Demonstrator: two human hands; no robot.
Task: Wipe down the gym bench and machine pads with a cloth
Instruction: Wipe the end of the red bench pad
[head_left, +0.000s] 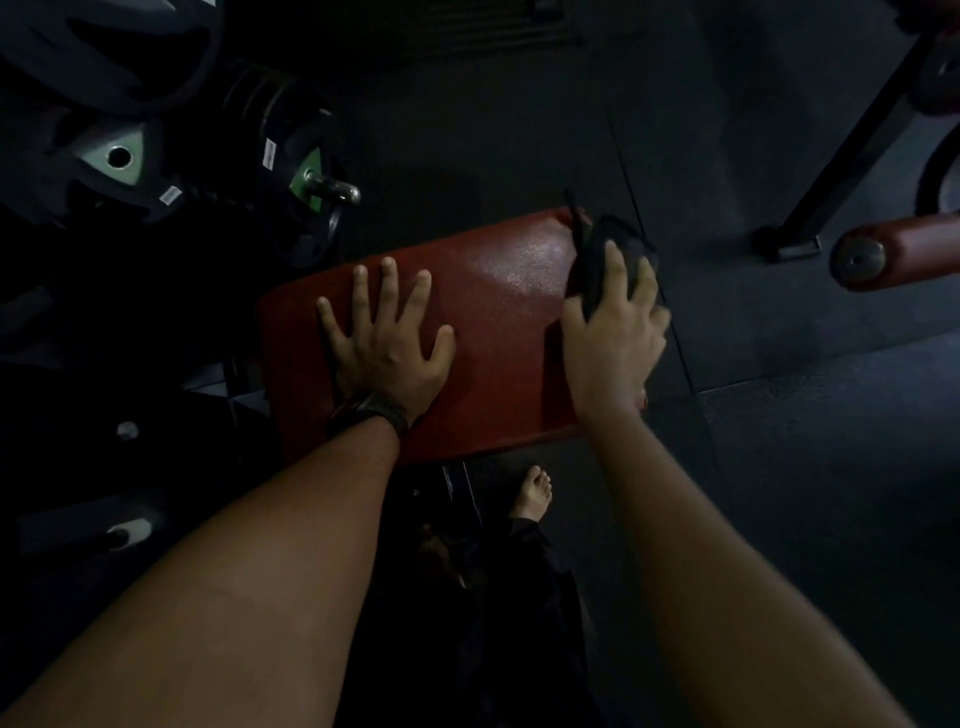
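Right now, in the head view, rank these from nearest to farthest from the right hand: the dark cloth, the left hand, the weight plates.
1. dark cloth: gripped by the right hand at the right edge of the red pad.
2. left hand: flat on the pad's left part.
3. weight plates: off the pad, far upper left.

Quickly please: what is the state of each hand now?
Left hand: open, fingers spread flat on the red bench pad.
Right hand: holding the dark cloth at the pad's right edge.
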